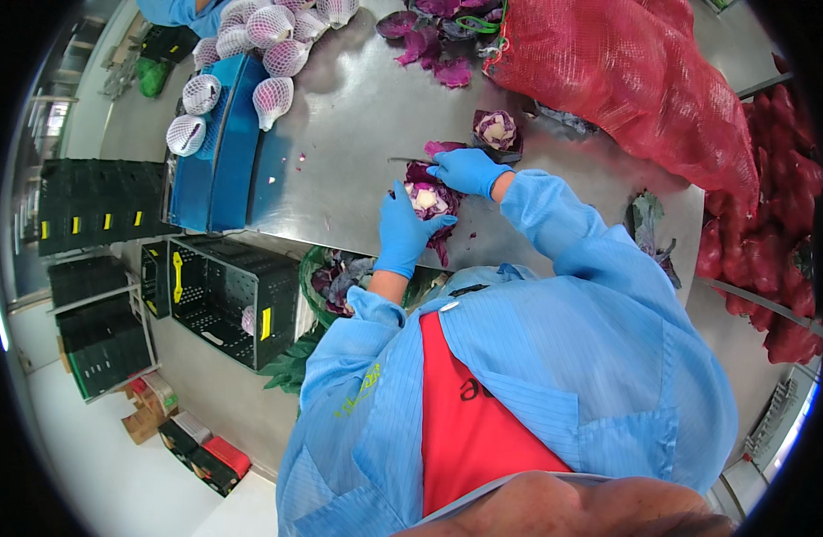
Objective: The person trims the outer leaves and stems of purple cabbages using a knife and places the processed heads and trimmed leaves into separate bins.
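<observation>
A red cabbage head (428, 199) rests on the steel table with its pale cut stem facing up. My left hand (406, 225), in a blue glove, grips it from the near left side, thumb and fingers spread around it. At its far right side is my gloved right hand (466, 170), closed on a knife (403, 160); the thin blade points left and the handle is mostly hidden. Loose purple leaves hang about the head. Just beyond my right hand sits another red cabbage (497, 129), cut stem upward.
A large red mesh sack (613, 87) lies at the far right. Trimmed leaves (425, 40) and net-wrapped cabbages (270, 33) lie at the back. Left stand a blue box (234, 148) and a dark crate (230, 295). A leaf basket (334, 278) is below the edge. A person's sleeve (177, 15) shows far left.
</observation>
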`<state>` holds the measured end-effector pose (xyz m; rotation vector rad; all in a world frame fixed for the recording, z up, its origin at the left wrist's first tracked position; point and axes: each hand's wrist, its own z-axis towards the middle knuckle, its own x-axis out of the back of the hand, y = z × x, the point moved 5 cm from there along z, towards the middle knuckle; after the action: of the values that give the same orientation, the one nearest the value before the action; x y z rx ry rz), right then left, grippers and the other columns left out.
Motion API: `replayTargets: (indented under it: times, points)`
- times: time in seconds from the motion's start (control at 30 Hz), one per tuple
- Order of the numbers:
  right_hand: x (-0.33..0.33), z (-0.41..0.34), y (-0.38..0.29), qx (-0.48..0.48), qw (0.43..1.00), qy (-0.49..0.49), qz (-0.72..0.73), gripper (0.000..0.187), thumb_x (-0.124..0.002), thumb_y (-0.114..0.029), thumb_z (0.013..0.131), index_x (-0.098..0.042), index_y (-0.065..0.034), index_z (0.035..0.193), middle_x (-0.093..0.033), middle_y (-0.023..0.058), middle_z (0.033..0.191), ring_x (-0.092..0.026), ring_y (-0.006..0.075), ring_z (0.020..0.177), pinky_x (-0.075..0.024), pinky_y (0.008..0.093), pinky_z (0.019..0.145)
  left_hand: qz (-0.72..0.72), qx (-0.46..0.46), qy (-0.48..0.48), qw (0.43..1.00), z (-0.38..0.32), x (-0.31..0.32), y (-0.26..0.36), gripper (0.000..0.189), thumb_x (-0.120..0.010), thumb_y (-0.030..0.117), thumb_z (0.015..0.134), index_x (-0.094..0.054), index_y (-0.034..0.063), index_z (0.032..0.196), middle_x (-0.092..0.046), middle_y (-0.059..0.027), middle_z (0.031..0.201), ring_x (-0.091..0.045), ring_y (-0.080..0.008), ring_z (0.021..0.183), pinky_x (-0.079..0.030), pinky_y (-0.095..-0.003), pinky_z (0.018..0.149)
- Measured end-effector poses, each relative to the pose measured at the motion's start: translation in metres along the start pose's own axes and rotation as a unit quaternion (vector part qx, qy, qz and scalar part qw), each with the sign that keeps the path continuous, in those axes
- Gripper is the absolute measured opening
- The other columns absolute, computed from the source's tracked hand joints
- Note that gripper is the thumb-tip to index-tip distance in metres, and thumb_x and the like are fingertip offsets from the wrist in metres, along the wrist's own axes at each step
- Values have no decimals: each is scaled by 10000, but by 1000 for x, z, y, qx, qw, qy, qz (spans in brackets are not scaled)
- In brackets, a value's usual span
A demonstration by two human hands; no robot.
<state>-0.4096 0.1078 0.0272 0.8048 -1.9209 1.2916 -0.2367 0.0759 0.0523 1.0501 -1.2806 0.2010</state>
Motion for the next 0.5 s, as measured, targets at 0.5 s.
replayTargets:
  times: [0.5]
  points:
    - [-55,36,39,-91,991,7,95,403,-746,-391,807,-669,-16,933,-671,235,935,-652,407,903,-510,466,799,-116,-23,60,991,-55,-11,-24,1262,-911,514,549,-244,-40,1467,-369,-294,1408,-448,-433,1258,-421,-451,1032]
